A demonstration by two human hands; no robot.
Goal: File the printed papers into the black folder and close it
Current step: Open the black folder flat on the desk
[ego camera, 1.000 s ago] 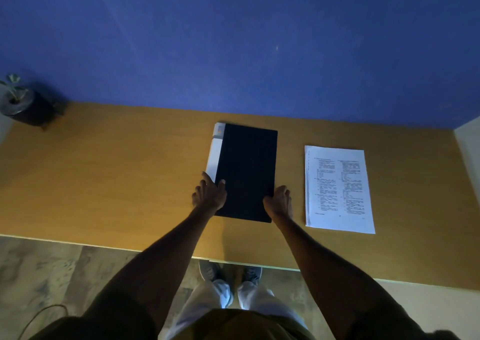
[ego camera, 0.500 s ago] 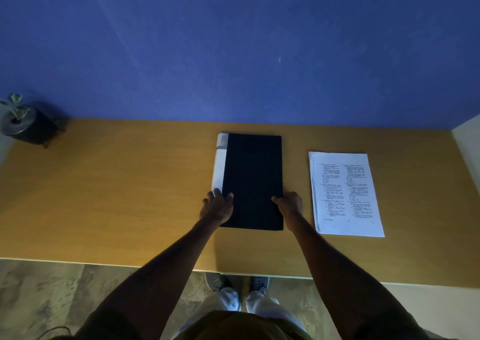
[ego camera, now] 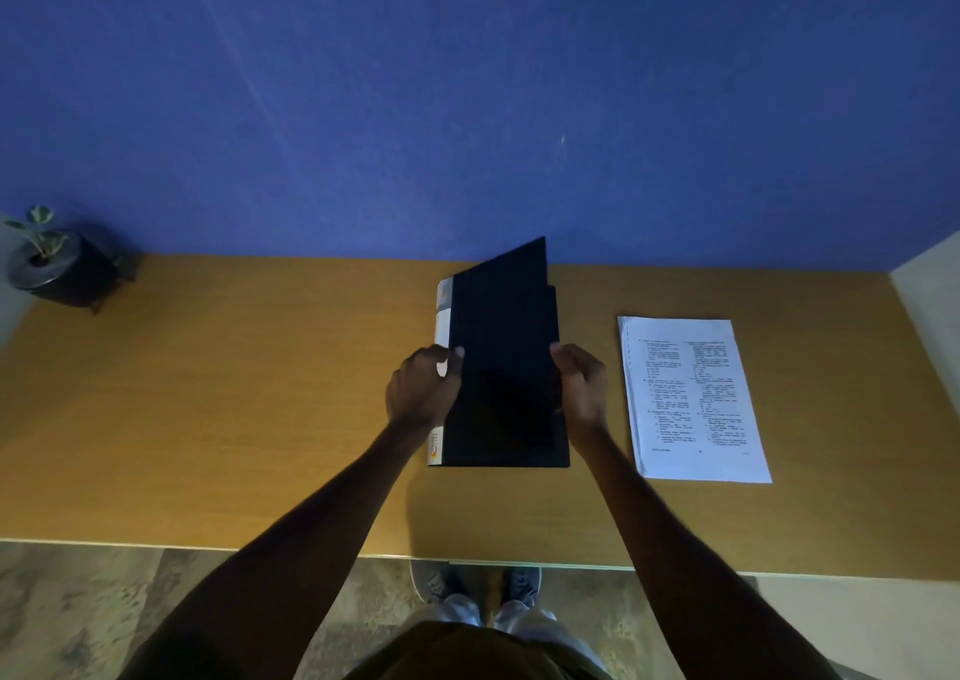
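Black folder is what I'm watching, lying in the middle of the bench with its white spine strip along the left edge. Half a second back its cover lay flat under both hands; now the cover's right edge is lifted and its far corner stands up against the blue wall, so I judge the opening has begun and no paper has gone in yet. My left hand sits on the spine side with its fingers curled over the left edge, pinning that side down. My right hand has its fingers closed on the free right edge of the cover, raising it. What lies inside the folder I cannot tell: the interior is dark and hidden behind the raised cover, so any sleeves or clips stay unseen. The printed papers lie flat as a neat stack on the bench to the right of the folder, near it but apart, untouched by either hand. A small potted plant stands at the far left corner, well apart from the work. Once the cover falls fully open, I expect the right hand would have only a short reach to the stack.
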